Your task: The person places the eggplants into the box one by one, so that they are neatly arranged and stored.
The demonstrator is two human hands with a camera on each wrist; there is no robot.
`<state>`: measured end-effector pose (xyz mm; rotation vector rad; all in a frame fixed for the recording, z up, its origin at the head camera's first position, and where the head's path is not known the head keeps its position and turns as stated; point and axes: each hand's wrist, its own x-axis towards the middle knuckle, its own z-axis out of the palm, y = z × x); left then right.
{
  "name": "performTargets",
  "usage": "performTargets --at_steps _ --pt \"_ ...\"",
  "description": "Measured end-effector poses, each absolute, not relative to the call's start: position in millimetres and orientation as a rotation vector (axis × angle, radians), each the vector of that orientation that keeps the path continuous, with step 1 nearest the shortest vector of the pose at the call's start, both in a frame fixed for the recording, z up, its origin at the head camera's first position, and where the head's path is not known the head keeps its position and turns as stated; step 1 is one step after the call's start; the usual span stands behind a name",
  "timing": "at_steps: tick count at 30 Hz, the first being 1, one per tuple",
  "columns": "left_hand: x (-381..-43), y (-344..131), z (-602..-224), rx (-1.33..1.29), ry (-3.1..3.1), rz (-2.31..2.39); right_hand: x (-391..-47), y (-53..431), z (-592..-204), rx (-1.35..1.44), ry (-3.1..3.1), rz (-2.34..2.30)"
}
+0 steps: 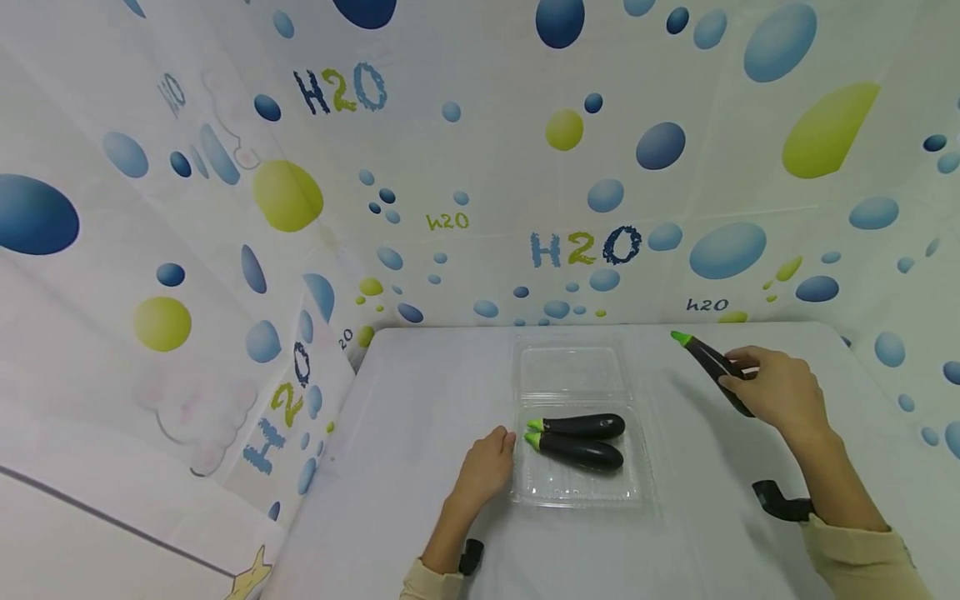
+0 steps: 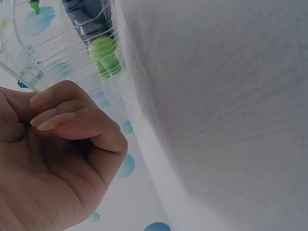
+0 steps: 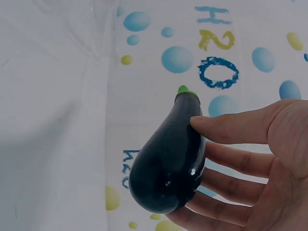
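Two dark eggplants with green stems, an upper eggplant (image 1: 585,427) and a lower eggplant (image 1: 581,452), lie side by side in a clear plastic clamshell box (image 1: 577,493), its lid (image 1: 572,371) folded back flat. My left hand (image 1: 486,465) pinches the box's left rim between thumb and curled fingers; the left wrist view shows the see-through wall (image 2: 53,53) above them. To the right, my right hand (image 1: 783,392) grips a third eggplant (image 3: 166,159) above the table. Its green stem points up and to the left in the head view.
A white cloth-covered table (image 1: 420,392) lies under the box. Behind it hangs a white curtain (image 1: 495,158) printed with blue and green dots and H2O lettering, which also runs along the left side. Black wrist mounts (image 1: 780,504) sit at both sleeves.
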<state>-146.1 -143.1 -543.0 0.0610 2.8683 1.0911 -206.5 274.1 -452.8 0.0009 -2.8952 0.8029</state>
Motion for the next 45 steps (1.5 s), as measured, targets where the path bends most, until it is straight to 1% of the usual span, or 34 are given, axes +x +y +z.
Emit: performTargets --at_steps 26,45 --pt "-147.5 -142.8 -542.5 0.052 2.868 1.077 -193.0 237.8 -426.3 0.089 -2.811 0.835" --pt "-147.0 -141.9 -541.9 0.032 2.865 1.067 -192.3 215.7 -411.8 0.196 -2.822 0.874"
